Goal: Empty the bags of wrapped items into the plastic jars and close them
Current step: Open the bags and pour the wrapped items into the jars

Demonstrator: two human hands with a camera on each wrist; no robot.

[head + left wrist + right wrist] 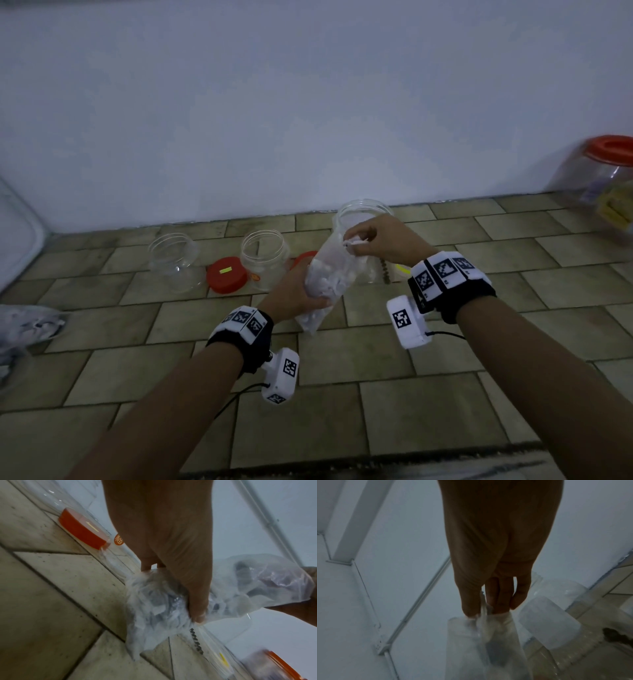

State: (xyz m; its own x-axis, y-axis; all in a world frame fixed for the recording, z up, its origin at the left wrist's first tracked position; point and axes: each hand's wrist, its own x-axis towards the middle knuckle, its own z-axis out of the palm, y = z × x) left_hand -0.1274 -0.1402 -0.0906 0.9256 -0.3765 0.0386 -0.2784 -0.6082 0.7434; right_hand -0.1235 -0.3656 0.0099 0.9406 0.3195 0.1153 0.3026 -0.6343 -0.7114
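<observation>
A clear plastic bag (329, 277) of white wrapped items hangs tilted in front of a tall open clear jar (364, 219) by the wall. My left hand (296, 293) grips the bag's full lower part (163, 601), thumb pressed into it. My right hand (371, 240) pinches the bag's top edge (485, 618) near the jar's mouth. Two smaller open clear jars (173, 260) (263, 258) stand to the left. A red lid (226, 274) lies flat between them, and another red lid (303, 258) shows partly behind the bag.
A large red-lidded jar (603, 185) with yellow contents stands at the far right by the white wall. Crumpled clear bags (27, 325) lie at the left edge. A yellow-marked item (402, 269) lies behind my right wrist. The surface is tiled stone (376, 394).
</observation>
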